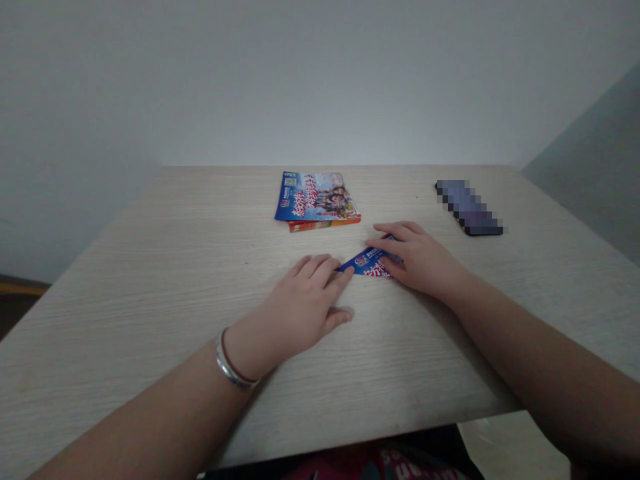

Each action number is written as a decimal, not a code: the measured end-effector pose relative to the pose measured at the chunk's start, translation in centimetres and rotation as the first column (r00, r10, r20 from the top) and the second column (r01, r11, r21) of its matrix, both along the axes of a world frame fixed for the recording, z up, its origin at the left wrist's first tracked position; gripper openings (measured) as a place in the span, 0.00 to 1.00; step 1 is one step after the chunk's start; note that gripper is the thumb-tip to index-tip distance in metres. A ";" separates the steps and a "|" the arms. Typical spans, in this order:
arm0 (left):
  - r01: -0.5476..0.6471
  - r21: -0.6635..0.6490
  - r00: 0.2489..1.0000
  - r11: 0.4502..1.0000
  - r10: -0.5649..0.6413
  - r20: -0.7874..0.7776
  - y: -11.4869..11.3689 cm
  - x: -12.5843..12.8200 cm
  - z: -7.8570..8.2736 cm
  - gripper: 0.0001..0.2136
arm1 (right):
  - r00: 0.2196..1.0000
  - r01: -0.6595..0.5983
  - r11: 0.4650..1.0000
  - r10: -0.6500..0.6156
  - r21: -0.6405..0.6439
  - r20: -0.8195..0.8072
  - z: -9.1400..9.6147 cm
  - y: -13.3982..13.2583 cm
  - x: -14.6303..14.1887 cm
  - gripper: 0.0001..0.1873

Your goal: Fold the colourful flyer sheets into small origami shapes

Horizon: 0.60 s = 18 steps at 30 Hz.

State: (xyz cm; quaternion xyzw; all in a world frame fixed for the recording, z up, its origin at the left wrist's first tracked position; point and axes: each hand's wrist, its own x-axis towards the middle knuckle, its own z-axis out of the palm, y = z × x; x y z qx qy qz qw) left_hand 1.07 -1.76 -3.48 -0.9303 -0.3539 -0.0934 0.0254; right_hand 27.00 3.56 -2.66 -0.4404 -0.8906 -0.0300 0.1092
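On the pale desk point(125, 300), seen in the head view, a blue printed paper point(361, 261) lies between the person's two hands, nearer the viewer than a stack of leaflets point(320, 198) and well apart from a dark phone point(467, 208) at the far right. Its visible outline tapers to a point at the left, which suggests folding; the right end is partly covered. The left hand point(307, 303), above a silver bracelet point(230, 363), sets its index fingertip at the tapered end, the thumb standing apart over bare desk. The right hand point(423, 260) spreads its fingers across the opposite end, thumb apart from index; neither hand visibly clamps the paper. Judged by its glossy-looking print, the sheet should be very light, smooth and rather slippery, springy along a fold yet easily creased or torn at a corner. Flat fingertips near both ends would steady it best, with light downward pressure; for lifting, a thumb-and-index pinch on the thicker, folded part seems safer than one on the thin point.
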 end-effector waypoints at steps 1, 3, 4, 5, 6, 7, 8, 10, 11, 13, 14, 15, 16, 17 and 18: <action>-0.003 0.007 1.000 1.000 0.003 0.001 -0.1 0.0 -0.1 0.30 | 0.999 -0.046 0.999 0.046 -0.019 0.004 0.0 0.0 -0.1 0.20; -0.007 0.012 1.000 1.000 0.007 0.005 -0.2 0.0 -0.2 0.31 | 0.996 -0.085 0.995 0.086 -0.054 0.010 0.0 0.0 -0.3 0.21; -0.006 0.007 1.000 1.000 0.006 0.006 -0.3 0.0 -0.3 0.31 | 0.996 -0.084 0.994 0.085 -0.064 0.011 0.0 0.0 -0.4 0.21; -0.004 0.002 1.000 1.000 0.004 0.008 -0.3 -0.1 -0.3 0.31 | 0.997 -0.074 0.995 0.075 -0.065 0.010 0.0 0.0 -0.5 0.21; -0.003 -0.005 1.000 1.000 0.003 0.010 -0.3 -0.1 -0.3 0.32 | 0.998 -0.064 0.996 0.065 -0.061 0.007 0.0 -0.1 -0.5 0.20; 0.000 -0.008 1.000 1.000 0.001 0.014 -0.3 -0.1 -0.3 0.32 | 0.998 -0.056 0.997 0.056 -0.055 0.005 0.0 0.0 -0.5 0.20; 0.001 -0.008 1.000 1.000 -0.001 0.020 -0.2 -0.1 -0.3 0.32 | 0.999 -0.052 0.997 0.052 -0.049 0.004 0.0 0.0 -0.5 0.20; -0.001 -0.006 1.000 1.000 0.002 0.027 -0.2 -0.1 -0.2 0.32 | 0.998 -0.055 0.998 0.055 -0.035 0.002 -0.1 0.1 -0.5 0.19; -0.004 -0.005 1.000 1.000 0.004 0.028 -0.2 0.0 -0.2 0.32 | 0.998 -0.061 0.998 0.061 -0.030 -0.001 -0.2 0.2 -0.4 0.19; -0.009 -0.007 1.000 1.000 0.010 0.023 -0.2 0.0 -0.1 0.32 | 0.997 -0.072 0.997 0.072 -0.023 -0.010 -0.3 0.3 -0.3 0.18; -0.010 -0.009 1.000 1.000 0.011 0.018 -0.3 0.1 -0.1 0.33 | 0.997 -0.076 0.997 0.076 -0.021 -0.015 -0.4 0.3 -0.3 0.18; -0.012 -0.011 1.000 1.000 0.012 0.014 -0.3 0.1 0.0 0.33 | 0.997 -0.079 0.997 0.078 -0.021 -0.018 -0.4 0.3 -0.3 0.18; -0.016 -0.011 1.000 1.000 0.016 0.011 -0.3 0.2 0.0 0.33 | 0.997 -0.078 0.997 0.077 -0.022 -0.019 -0.5 0.4 -0.3 0.18; -0.021 -0.012 1.000 1.000 0.021 0.008 -0.3 0.2 0.1 0.33 | 0.997 -0.074 0.997 0.074 -0.023 -0.017 -0.5 0.3 -0.3 0.18; -0.026 -0.014 1.000 1.000 0.026 0.003 -0.3 0.2 0.1 0.33 | 0.997 -0.070 0.997 0.069 -0.024 -0.014 -0.4 0.3 -0.3 0.18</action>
